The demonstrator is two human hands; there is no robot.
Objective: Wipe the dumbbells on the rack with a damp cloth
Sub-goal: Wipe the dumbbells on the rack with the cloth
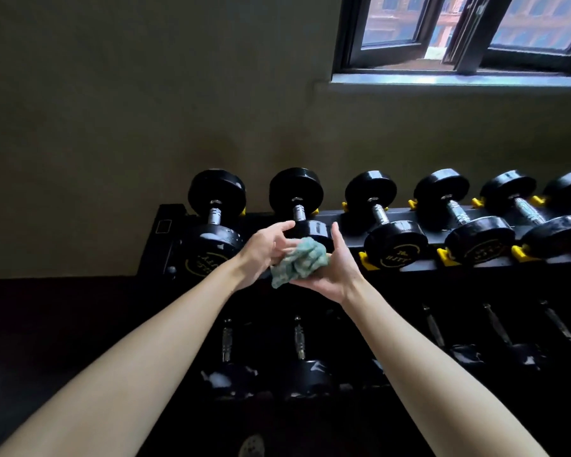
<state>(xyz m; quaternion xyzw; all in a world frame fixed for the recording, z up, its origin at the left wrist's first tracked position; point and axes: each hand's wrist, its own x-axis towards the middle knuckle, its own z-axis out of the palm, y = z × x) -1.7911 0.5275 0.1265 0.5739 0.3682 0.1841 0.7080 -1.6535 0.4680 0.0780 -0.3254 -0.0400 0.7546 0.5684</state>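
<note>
- Dumbbells (393, 239) are lined up along the top rail of the rack (419, 214), from its left end out past the right edge of view. Each is seated in yellow cradles (366, 260), and more are dimly made out on the lower tier (299, 341).
- The cloth (304, 258), a crumpled blue-green wad, is held up just in front of the second dumbbell (297, 189) from the rack's left end, and part of that dumbbell's near head is hidden by it.
- The right hand (333, 275) is cupped under the wad, palm up, thumb raised. Its fingers are mostly hidden behind the cloth, but they are judged to be closed round it.
- The left hand (264, 249) is laid against the wad's left side, forefinger stretched towards the near head. Whether anything is pinched there cannot be told.
- On handling, the cloth is judged soft, light and floppy, so it is best bunched into one palm and pressed flat against the surface being wiped.
- The dumbbells are judged heavy and rigid, with glossy black heads that are likely slick once dampened. They are best wiped in their cradles rather than lifted out.
- If a turn is needed, the ridged chrome handle (299, 212) is the place to be gripped, since little purchase is offered by the smooth round heads.
</note>
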